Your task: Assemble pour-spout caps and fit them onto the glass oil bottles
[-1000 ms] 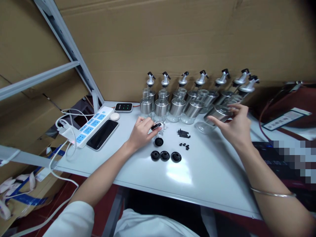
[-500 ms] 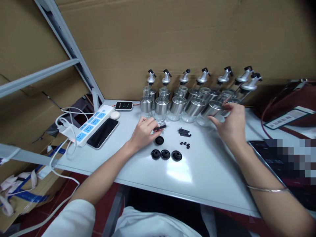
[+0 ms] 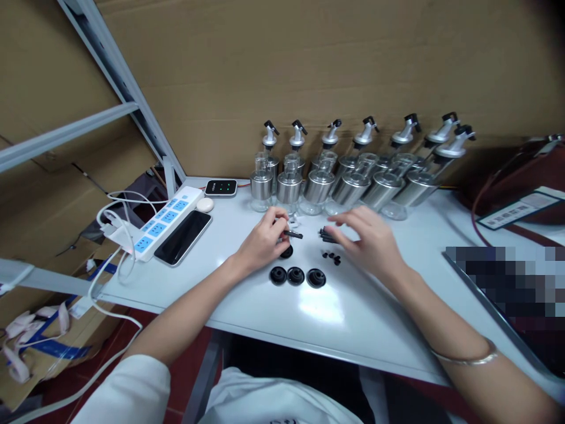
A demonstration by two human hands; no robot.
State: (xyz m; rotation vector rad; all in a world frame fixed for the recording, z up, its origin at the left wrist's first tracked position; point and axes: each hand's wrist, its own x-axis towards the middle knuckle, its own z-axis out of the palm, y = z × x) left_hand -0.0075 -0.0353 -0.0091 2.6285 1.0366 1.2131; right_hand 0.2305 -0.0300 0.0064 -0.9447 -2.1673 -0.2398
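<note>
My left hand [image 3: 261,242] is closed in a pinch on a thin black plastic piece [image 3: 295,234] that sticks out to the right of the fingertips. Beneath those fingers lies a black ribbed disc [image 3: 286,251], partly covered. My right hand [image 3: 373,242] hovers with thumb and fingers apart, slightly blurred, nothing seen in it. Its fingertips are near several slim black levers [image 3: 326,237], partly hidden by the hand. Small black plugs [image 3: 332,257] lie below them. A row of black ribbed discs [image 3: 295,276] lies in front. Small pale parts [image 3: 293,221] lie behind my left fingertips.
Several glass bottles with steel sleeves [image 3: 289,188] stand at the back, the rear ones topped with pourers [image 3: 329,135]. To the left are a power strip [image 3: 165,221], a phone [image 3: 183,237] and a small device [image 3: 220,188]. At right lie a brown bag [image 3: 521,176] and a dark tablet-like slab [image 3: 468,277].
My right hand has moved from the right-hand front bottles, leftward and nearer, to beside the black levers. My left hand keeps the black piece, tilted slightly differently.
</note>
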